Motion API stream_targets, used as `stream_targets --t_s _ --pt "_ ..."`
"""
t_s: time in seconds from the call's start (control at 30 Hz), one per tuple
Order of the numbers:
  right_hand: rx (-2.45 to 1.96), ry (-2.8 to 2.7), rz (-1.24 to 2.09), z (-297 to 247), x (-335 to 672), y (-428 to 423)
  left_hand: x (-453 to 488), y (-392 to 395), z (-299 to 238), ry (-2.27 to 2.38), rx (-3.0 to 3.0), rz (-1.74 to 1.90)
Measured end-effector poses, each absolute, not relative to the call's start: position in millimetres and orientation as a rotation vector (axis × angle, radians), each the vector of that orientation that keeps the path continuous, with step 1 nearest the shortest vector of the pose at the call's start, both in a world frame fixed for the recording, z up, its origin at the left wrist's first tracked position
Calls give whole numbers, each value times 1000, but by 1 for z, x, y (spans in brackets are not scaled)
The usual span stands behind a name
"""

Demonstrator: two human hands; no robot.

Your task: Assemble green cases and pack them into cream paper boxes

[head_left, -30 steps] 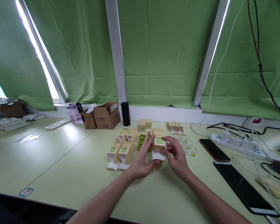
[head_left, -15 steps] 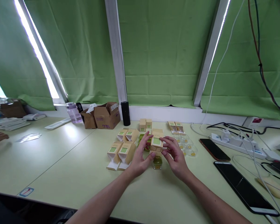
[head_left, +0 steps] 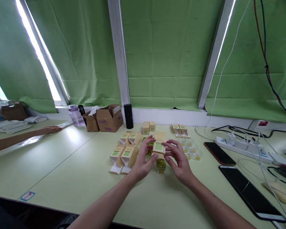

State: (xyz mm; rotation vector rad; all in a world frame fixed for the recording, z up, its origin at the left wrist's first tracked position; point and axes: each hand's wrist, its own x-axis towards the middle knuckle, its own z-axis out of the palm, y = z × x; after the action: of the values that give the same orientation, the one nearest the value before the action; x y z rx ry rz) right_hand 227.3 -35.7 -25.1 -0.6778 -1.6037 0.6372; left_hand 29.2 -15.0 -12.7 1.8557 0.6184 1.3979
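A small tan carton with a green label (head_left: 159,145) is held above the table between both hands. My left hand (head_left: 144,159) grips its left side and my right hand (head_left: 177,159) grips its right side, fingers curled round it. Directly under the carton stands a small clear jar with green-yellow contents (head_left: 160,165). To the left lie several open tan cartons (head_left: 124,156) with their flaps out. Green jar lids (head_left: 145,140) show behind my left hand.
Clear jars (head_left: 193,152) sit to the right, two closed cartons (head_left: 149,126) and a black cylinder (head_left: 128,116) behind. Brown boxes (head_left: 108,118) and a bottle (head_left: 75,115) stand back left. Phones (head_left: 219,153), a tablet (head_left: 249,190) and a power strip (head_left: 243,146) lie right. Another person's arm (head_left: 21,138) reaches in from the left.
The carton was lifted off the table, showing the jar beneath it. My left hand closed on the carton's side. The other person's arm stretched further in across the table at left.
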Motion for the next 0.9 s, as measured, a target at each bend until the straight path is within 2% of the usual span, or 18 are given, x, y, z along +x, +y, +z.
stream_targets --t_s 0.9 --pt "-716 -1608 572 -25 225 -38 32 -16 -13 686 1908 1443"
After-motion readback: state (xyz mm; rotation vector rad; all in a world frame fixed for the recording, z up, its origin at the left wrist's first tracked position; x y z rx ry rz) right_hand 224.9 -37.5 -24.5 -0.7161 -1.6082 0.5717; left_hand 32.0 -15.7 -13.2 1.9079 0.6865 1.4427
